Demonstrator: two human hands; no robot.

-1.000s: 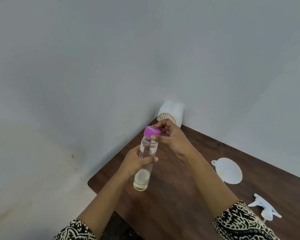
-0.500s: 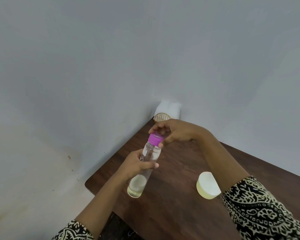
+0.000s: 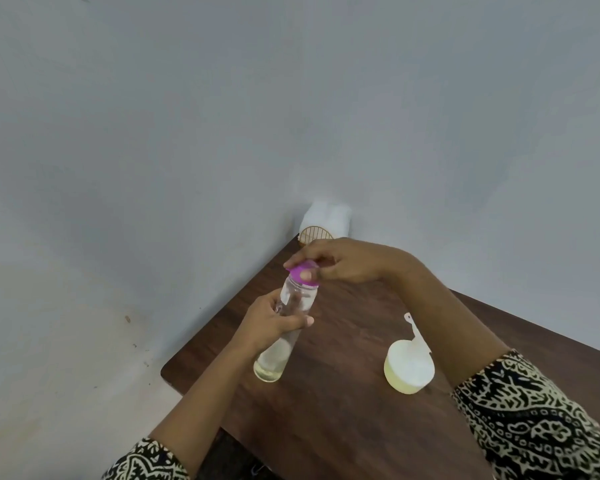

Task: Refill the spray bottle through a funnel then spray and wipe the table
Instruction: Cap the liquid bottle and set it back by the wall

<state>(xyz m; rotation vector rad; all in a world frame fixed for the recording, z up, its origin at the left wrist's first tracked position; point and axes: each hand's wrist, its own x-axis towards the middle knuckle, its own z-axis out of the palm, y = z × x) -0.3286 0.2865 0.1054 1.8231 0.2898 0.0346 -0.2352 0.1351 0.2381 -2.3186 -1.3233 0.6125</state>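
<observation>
Container (image 3: 408,374) on table (image 3: 343,420), right of bottle (image 3: 298,296)

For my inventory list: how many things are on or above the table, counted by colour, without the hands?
Clear: 1, bottle
Purple: 1, cap
Pale yellow: 1, container
White: 2, funnel and corner holder
Total: 5

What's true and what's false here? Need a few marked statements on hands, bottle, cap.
1. The left hand holds the bottle. True.
2. The right hand has its grip on the purple cap. True.
3. The bottle stands upright on the table. False: it is tilted, held over the table.
4. A yellow container sits left of the bottle. False: the container sits to its right.
</observation>
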